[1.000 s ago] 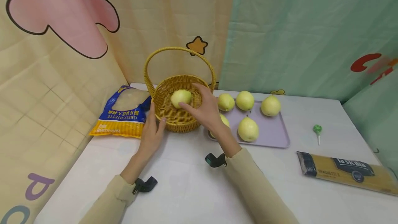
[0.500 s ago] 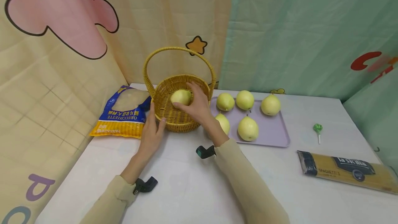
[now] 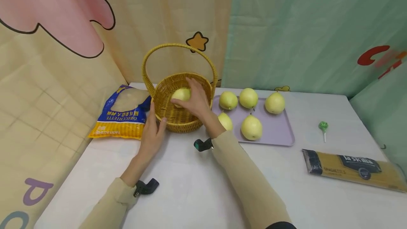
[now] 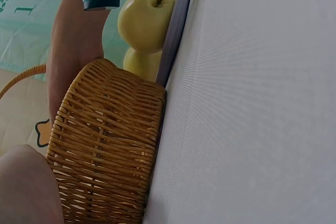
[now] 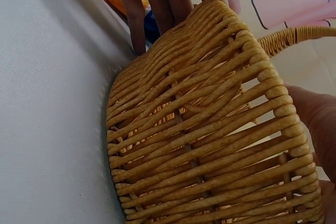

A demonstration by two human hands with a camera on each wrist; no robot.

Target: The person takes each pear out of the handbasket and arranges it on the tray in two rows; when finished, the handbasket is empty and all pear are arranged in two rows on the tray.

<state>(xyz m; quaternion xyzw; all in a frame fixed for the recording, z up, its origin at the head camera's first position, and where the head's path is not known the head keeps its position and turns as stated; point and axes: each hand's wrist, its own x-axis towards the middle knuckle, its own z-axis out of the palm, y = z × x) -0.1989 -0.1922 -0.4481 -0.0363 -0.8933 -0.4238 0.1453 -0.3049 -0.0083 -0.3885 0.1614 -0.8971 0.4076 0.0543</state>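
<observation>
A pale yellow-green pear [image 3: 181, 95] lies inside the golden wicker basket [image 3: 182, 126], which has a tall arched handle. My right hand [image 3: 198, 100] reaches over the basket's right side and holds the pear, thumb in front and fingers behind it. Against the outer left wall of the basket rests my left hand [image 3: 152, 135], its fingers extended along the weave and the thumb near the front rim. In the right wrist view the left hand's fingers [image 5: 137, 24] lie along the far outer side of the wicker. The pear is hidden in both wrist views.
Right of the basket, a lilac tray [image 3: 276, 130] bears several pears [image 3: 251, 128]. An orecchiette bag [image 3: 122, 114] lies close on the basket's left. Farther right are a green lollipop [image 3: 323, 126] and a spaghetti pack [image 3: 353, 169]. Curtains [image 3: 286, 38] hang behind the table.
My right hand has moved left and closed in around the pear. The left hand keeps its place at the basket. The head view has shifted slightly.
</observation>
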